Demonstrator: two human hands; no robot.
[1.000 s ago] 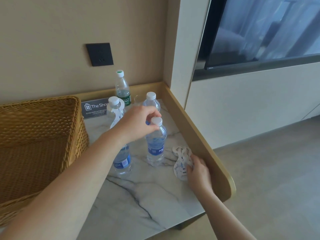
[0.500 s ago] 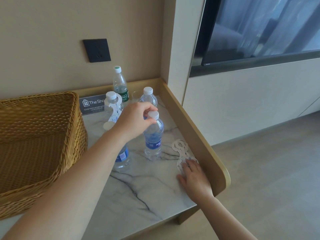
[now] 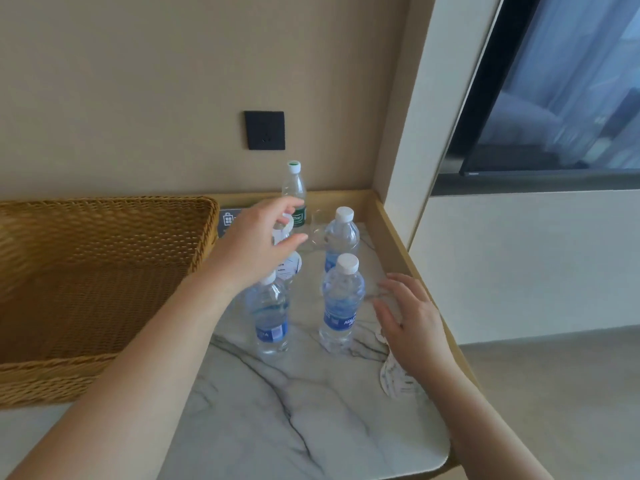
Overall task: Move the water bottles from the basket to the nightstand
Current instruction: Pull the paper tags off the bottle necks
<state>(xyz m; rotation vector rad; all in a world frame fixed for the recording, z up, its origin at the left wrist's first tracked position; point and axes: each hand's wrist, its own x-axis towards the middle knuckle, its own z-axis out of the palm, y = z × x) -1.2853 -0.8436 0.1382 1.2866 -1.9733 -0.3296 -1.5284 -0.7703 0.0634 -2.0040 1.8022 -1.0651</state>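
Several clear water bottles stand on the marble nightstand top (image 3: 284, 420). A blue-labelled bottle (image 3: 341, 306) stands front right, another (image 3: 341, 237) behind it, and a third (image 3: 270, 320) front left, partly under my left wrist. A green-labelled bottle (image 3: 295, 188) stands at the back by the wall. My left hand (image 3: 258, 244) hovers open above a bottle with a paper neck tag (image 3: 289, 266), holding nothing. My right hand (image 3: 412, 320) is open just right of the front bottle, over a paper tag (image 3: 393, 379). The wicker basket (image 3: 104, 216) at left looks empty.
A raised wooden rim (image 3: 398, 233) borders the nightstand's back and right sides. A small dark sign (image 3: 229, 220) leans at the back beside the basket. A clear glass (image 3: 318, 230) stands between the back bottles. A black wall socket (image 3: 265, 130) is above.
My left hand has let go of the front right bottle's cap and moved back and left, fingers spread. My right hand has lifted off the paper tag and moved up toward that bottle.
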